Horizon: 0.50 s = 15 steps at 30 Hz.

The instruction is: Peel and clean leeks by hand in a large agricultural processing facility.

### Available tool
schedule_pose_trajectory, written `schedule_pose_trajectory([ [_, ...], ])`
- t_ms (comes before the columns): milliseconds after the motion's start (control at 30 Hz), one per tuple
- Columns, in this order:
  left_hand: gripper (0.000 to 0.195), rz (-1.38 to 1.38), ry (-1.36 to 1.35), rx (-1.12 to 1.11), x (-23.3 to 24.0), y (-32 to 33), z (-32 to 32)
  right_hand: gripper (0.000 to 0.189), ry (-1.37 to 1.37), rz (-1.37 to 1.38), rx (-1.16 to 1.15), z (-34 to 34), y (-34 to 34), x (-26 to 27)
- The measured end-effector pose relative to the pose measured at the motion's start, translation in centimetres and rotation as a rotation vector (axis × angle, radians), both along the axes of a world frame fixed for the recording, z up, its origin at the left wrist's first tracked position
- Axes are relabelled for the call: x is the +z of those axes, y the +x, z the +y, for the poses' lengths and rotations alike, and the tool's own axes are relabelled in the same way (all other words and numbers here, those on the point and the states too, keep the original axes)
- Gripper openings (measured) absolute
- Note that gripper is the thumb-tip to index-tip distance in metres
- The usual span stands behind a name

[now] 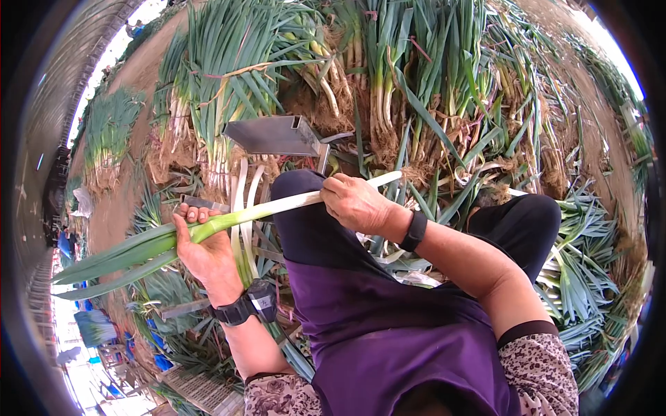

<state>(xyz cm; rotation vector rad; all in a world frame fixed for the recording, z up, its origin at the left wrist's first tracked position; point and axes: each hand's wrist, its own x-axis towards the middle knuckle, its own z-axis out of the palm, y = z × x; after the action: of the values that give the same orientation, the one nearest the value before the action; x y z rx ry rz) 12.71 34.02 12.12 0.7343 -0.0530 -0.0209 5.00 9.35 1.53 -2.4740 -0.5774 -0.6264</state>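
A long leek or large Welsh onion (281,204) lies across my lap, its white stalk to the right and its green leaves to the left. My left hand (205,249) supports it from below where white turns to green, the thumb and fingertips around it. My right hand (354,203) grips the white shaft near its root end, above my knee. The roots at the tip (412,175) appear to touch or overlap other roots behind. Beneath my left forearm, two more pale stalks (240,208) lie by a metal frame.
Ahead stand tied bundles of leeks (234,57) and more bundles (437,67) with rooty ends. A metal plate (273,136) on a frame sits just beyond my knee. Loose leeks (577,270) are piled at right. A slatted crate (200,390) is at lower left.
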Motion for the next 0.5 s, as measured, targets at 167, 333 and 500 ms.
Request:
schedule_pose_trajectory([
  [167,0.019,-0.047,0.007,-0.003,0.5,-0.2,-0.7,0.008,0.222,-0.036,-0.045,0.0,0.5,-0.9],
  [333,0.02,-0.11,0.052,0.013,0.4,-0.6,0.1,0.009,0.613,0.235,-0.666,-4.2,-2.0,-5.2],
  [500,0.022,-0.121,0.065,0.03,0.4,-0.2,1.1,0.014,0.316,0.507,-1.27,-15.8,-9.5,-14.8],
])
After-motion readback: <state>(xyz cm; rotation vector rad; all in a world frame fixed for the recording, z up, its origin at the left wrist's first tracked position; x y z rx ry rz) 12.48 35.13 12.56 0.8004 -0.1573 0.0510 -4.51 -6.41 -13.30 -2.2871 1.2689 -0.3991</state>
